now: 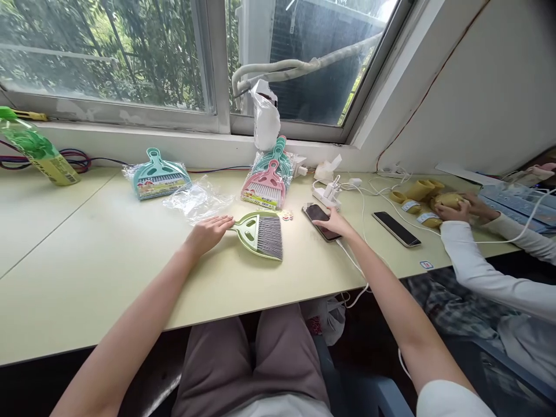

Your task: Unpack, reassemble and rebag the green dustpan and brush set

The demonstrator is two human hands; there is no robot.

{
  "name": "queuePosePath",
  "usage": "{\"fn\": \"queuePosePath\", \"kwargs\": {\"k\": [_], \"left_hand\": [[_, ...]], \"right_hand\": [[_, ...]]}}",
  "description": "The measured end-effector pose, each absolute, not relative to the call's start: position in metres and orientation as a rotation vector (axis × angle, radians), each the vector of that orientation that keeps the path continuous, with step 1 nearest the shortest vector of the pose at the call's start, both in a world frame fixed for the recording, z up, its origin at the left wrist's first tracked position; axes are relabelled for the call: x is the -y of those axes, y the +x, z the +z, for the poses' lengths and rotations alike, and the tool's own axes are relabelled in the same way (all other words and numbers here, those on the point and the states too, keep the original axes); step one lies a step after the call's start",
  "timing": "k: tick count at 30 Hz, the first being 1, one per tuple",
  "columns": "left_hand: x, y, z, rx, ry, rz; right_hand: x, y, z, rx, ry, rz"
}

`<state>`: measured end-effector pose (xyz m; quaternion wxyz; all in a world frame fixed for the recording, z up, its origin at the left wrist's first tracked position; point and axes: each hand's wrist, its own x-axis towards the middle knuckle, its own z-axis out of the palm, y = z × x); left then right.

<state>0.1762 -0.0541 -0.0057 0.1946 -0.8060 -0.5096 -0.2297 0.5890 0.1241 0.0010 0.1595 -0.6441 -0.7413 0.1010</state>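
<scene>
Pale yellow-green table (108,272), seam at left. Tilted bottle (43,156) at left end. Wrapped blue dustpan set (158,176), crumpled clear plastic (197,200) just beside. Green dustpan (248,231) with grey-bristled brush (269,236) near front edge, wrapped pink set (266,188) behind. Right of these: power strip (325,197), phone with cable (324,223), second phone (396,229), small label (426,264), yellow items (419,191) farther right.
</scene>
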Motion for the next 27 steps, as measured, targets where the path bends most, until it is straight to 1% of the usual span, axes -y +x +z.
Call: {"fn": "queuePosePath", "kwargs": {"k": [7,13,19,21,23,25,27], "left_hand": [[0.055,0.178,-0.004,1.441,-2.27,-0.661],[0.054,0.177,-0.006,1.456,-2.274,-0.651],[0.053,0.177,-0.008,1.49,-2.275,-0.676],[0.054,0.178,-0.007,1.49,-2.273,-0.653],[0.054,0.179,-0.006,1.485,-2.272,-0.623],[0.054,0.18,-0.006,1.481,-2.267,-0.597],[0.054,0.18,-0.007,1.486,-2.265,-0.583]], "right_hand": [[-0.107,0.567,0.005,2.025,-1.992,0.25],[-0.102,0.568,0.005,1.972,-1.983,0.174],[-0.097,0.569,0.012,2.041,-1.915,0.314],[-0.078,0.56,0.029,2.055,-1.776,0.347],[-0.043,0.549,0.055,2.013,-1.509,0.381],[0.006,0.543,0.084,1.997,-1.092,0.55],[0.057,0.544,0.109,2.007,-0.77,0.757]]}}
